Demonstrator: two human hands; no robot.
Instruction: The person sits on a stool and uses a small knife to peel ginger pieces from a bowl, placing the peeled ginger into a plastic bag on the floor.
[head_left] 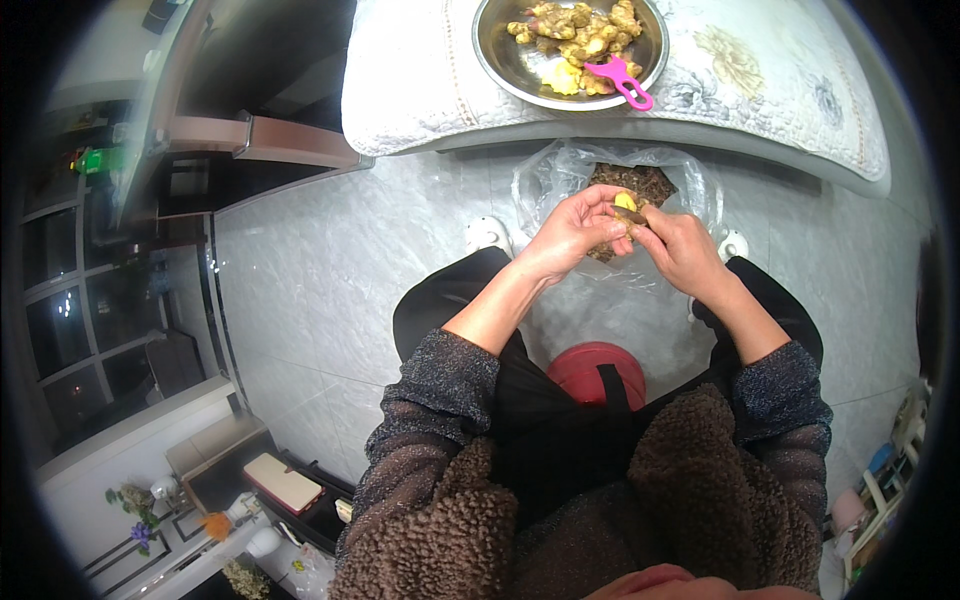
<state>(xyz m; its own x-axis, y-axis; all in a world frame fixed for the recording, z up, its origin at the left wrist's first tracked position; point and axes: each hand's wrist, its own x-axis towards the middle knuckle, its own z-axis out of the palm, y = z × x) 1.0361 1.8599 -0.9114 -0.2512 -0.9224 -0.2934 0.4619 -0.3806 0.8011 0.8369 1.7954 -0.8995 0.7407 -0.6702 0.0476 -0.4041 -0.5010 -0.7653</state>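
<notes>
My left hand point(578, 235) pinches a small piece of ginger point(625, 201), whose upper end shows bare yellow flesh. My right hand point(688, 252) is closed against it from the other side. A short, dark, flat thing point(628, 214) lies across the ginger at my right fingertips; it looks like a small blade, but its kind is unclear. Both hands are above a clear plastic bag point(540, 185) on the floor, with brown peelings point(655, 183) inside. Beyond them, a steel bowl point(490, 62) holds several knobs of ginger point(590, 35) and a pink peeler point(624, 82).
The bowl stands on a table with a white quilted cover point(420, 80), its near edge just past the bag. A red round stool or bucket point(590, 370) is between my legs on the grey tiled floor point(300, 290). Shelves with small items point(890, 470) stand at the right.
</notes>
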